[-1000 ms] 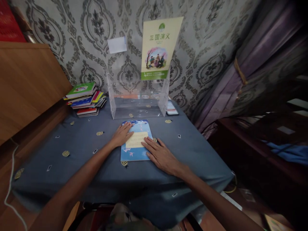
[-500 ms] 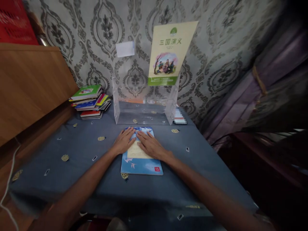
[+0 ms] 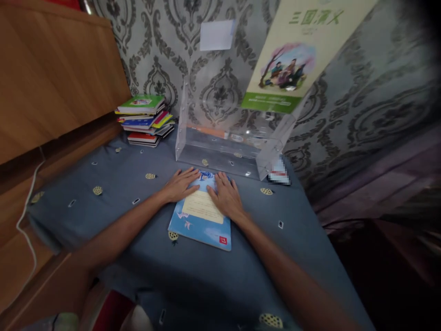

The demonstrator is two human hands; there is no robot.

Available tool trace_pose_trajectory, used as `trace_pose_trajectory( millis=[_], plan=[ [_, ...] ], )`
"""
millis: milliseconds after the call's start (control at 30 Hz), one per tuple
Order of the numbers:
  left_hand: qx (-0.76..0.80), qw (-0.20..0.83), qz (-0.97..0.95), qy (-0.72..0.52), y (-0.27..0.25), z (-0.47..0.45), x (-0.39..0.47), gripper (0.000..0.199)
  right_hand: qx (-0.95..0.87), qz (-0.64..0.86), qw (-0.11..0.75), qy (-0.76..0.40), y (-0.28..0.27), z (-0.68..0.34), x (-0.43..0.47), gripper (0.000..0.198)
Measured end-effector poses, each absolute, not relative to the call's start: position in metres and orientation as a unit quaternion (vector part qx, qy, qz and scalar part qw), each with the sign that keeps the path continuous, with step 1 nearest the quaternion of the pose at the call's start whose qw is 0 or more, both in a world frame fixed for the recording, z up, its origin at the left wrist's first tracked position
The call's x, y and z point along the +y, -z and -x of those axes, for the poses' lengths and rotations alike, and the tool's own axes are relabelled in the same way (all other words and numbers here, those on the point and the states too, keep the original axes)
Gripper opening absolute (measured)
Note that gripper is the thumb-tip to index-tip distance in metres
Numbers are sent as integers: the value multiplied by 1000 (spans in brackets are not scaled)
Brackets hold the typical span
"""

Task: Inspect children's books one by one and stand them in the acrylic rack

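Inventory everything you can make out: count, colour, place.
Table: 1, blue cloth, centre
Stand: 1, clear, table's back
Panel: 1, cream-green, at stand, upper right
Card: 1, white, at stand, upper left
Orange item: 1, orange, at stand
Book: 1, blue, lying before stand
Book stack: 1, multicoloured, table's back left
Blurred item: 1, pale, right of stand
Cabinet: 1, brown, left
Cable: 1, white, left
Wall: 1, patterned grey, behind
Curtain: 1, purple, right
Red items: 2, red, top left, bottom left
Left hand: 1, bare, on book
Right hand: 1, bare, on book

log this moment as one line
left hand: on blue book; right hand: same book; behind book: clear stand; left of stand: book stack
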State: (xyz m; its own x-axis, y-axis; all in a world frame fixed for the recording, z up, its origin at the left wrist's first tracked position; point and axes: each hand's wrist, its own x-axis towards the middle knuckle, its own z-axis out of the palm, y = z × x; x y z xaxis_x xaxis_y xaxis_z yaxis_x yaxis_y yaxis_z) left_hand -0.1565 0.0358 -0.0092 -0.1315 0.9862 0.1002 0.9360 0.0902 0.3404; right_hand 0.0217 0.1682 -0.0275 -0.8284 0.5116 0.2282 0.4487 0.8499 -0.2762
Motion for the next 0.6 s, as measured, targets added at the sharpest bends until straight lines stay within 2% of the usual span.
trace_pose_trajectory(
  millis=[200, 400, 500, 600],
  plan=[
    [735, 92, -651, -168, 6, 157, 36, 56, -949, 233, 181, -109, 36, -23, 175, 63],
    [731, 47, -653, -191, 11, 156, 36, 47, -945, 265, 155, -111, 31, -21, 175, 60],
    [698, 9, -670, -252, 6, 153, 34, 35, -944, 266, 155, -116, 29, -21, 177, 59],
    [607, 14, -696, -383, -23, 137, 24, 28, -944, 264, 159, -119, 29, -22, 179, 59]
  ],
)
